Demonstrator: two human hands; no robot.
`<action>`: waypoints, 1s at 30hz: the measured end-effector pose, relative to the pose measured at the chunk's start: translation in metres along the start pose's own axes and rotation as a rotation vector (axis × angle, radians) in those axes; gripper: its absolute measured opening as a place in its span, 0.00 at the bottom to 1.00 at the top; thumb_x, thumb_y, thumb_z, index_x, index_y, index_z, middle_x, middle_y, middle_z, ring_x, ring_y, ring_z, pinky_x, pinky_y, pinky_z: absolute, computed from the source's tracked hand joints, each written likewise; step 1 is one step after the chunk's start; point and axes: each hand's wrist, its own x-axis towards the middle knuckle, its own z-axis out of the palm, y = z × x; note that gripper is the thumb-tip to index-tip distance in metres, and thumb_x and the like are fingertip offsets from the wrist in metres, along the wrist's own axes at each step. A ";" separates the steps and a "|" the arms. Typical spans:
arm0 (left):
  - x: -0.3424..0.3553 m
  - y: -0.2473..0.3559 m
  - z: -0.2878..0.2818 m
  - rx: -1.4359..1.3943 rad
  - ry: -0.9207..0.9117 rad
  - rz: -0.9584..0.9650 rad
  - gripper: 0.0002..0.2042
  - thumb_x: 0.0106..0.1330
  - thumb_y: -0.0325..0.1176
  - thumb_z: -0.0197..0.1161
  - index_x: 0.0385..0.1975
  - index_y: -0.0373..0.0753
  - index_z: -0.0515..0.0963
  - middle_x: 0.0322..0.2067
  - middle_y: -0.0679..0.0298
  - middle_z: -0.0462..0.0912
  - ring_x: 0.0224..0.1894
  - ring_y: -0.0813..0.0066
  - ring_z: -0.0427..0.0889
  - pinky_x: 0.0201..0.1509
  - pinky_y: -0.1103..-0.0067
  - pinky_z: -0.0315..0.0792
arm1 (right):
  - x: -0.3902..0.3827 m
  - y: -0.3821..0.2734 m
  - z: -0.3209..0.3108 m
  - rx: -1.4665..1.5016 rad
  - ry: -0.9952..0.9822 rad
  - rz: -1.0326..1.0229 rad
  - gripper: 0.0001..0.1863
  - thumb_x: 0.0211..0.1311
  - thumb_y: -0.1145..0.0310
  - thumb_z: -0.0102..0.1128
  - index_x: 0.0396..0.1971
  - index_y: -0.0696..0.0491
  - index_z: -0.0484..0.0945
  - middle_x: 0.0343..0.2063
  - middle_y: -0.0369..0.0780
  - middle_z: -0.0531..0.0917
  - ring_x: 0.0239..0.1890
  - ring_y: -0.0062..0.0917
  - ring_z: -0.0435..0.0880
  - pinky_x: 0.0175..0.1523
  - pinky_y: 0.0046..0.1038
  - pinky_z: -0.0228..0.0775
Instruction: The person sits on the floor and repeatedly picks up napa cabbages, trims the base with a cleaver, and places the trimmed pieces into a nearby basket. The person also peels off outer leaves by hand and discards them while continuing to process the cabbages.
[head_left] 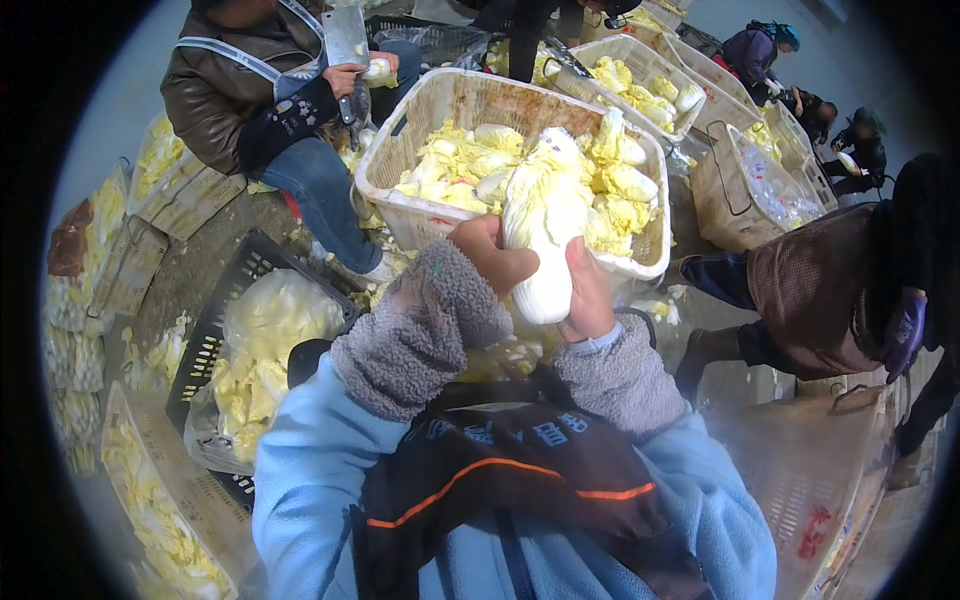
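A napa cabbage [548, 215], pale yellow at the leafy end and white at the base, is held between my two hands in front of a large crate. My left hand [492, 255] wraps its left side, thumb lying across the leaves. On the opposite side, my right hand [588, 290] grips near the white base. Behind the cabbage stands the cream plastic crate [425, 225], its rim stained brown, with many trimmed yellow cabbages [460, 160] heaped inside. Grey fleecy cuffs cover both my wrists.
A seated person [250, 110] at the upper left holds a cleaver [346, 38] and a cabbage. Left of me sits a black crate [255, 262] with a plastic bag [280, 310] of leaves. Another person's gloved hand [906, 330] hangs at the right. More crates [720, 190] stand around.
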 end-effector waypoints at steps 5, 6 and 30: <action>0.002 0.001 0.006 0.005 0.075 0.057 0.21 0.45 0.33 0.58 0.40 0.27 0.73 0.33 0.53 0.80 0.35 0.68 0.80 0.41 0.76 0.73 | 0.006 -0.003 -0.014 0.100 0.022 0.199 0.29 0.67 0.53 0.35 0.58 0.60 0.54 0.54 0.46 0.67 0.54 0.33 0.69 0.58 0.32 0.61; 0.002 0.001 0.007 0.058 0.116 0.096 0.21 0.44 0.32 0.58 0.40 0.27 0.73 0.33 0.53 0.80 0.35 0.67 0.80 0.41 0.76 0.73 | 0.008 -0.002 -0.016 0.082 0.056 0.268 0.28 0.67 0.53 0.35 0.58 0.60 0.54 0.53 0.45 0.68 0.54 0.33 0.69 0.58 0.32 0.61; 0.022 -0.086 -0.026 -0.537 -0.250 -0.115 0.31 0.53 0.38 0.64 0.55 0.32 0.60 0.46 0.57 0.72 0.43 0.72 0.75 0.40 0.81 0.71 | 0.010 0.009 -0.038 0.603 -0.393 0.417 0.40 0.55 0.38 0.39 0.56 0.57 0.60 0.45 0.49 0.73 0.34 0.37 0.76 0.26 0.29 0.76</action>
